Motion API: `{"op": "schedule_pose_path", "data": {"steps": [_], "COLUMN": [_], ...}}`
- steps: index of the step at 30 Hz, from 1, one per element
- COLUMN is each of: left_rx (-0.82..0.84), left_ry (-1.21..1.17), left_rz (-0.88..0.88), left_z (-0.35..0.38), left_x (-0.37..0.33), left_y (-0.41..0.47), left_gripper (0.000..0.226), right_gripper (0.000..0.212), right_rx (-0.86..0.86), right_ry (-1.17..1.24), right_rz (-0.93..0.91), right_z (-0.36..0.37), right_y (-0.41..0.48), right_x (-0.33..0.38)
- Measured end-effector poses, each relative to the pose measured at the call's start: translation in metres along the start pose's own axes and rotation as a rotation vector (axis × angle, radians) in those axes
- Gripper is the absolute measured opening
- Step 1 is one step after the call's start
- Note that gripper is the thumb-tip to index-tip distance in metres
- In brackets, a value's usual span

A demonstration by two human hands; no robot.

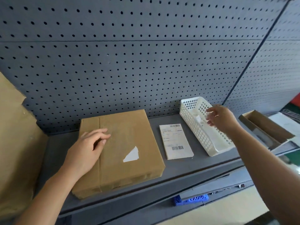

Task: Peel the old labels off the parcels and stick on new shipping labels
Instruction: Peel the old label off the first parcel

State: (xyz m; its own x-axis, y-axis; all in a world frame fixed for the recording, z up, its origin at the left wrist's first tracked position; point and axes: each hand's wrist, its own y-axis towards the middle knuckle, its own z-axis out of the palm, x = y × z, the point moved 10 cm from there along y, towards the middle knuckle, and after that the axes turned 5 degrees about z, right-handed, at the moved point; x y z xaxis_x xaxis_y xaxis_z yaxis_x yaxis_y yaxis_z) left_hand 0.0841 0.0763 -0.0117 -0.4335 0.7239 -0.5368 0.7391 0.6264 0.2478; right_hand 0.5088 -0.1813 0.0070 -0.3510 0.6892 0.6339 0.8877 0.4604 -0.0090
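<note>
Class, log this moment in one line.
left hand on parcel; right hand above basket; label scrap on parcel; new label on shelf

Right hand (219, 118) fingertips blurred, perhaps pinching something; label (176, 141) print unreadable.

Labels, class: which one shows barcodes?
The rectangular shipping label lying on the shelf beside the parcel; the torn label scrap on the parcel is blank.

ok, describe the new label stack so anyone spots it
On the grey shelf under the pegboard, look between the brown parcel and the white basket. The label stack lies flat there, the only white sheet printed with barcodes top and bottom.
</note>
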Motion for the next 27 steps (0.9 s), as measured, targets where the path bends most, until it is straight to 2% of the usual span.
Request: {"op": "schedule_pose_path", "data": {"steps": [6,17,27], "left_rx": [0.007,0.001,0.002], "left_ry": [0.010,0.017,0.024], "left_rz": [-0.015,-0.032,-0.013], "left_z": [0.002,0.002,0.002], "left_x": [0.003,0.002,0.001], "left_y": [0.001,0.003,0.003], "left_gripper": [0.022,0.022,0.022], "right_gripper": [0.011,0.016,0.005], "right_rx": [0.080,0.095,0.043], "right_ry": [-0.087,-0.273,-0.358], "right_rz": [0.129,0.116,0.079], "right_z": [0.028,0.051,0.050], "right_y": [0.017,0.024,0.025], "right_x": [-0.034,-0.031,-0.028]}}
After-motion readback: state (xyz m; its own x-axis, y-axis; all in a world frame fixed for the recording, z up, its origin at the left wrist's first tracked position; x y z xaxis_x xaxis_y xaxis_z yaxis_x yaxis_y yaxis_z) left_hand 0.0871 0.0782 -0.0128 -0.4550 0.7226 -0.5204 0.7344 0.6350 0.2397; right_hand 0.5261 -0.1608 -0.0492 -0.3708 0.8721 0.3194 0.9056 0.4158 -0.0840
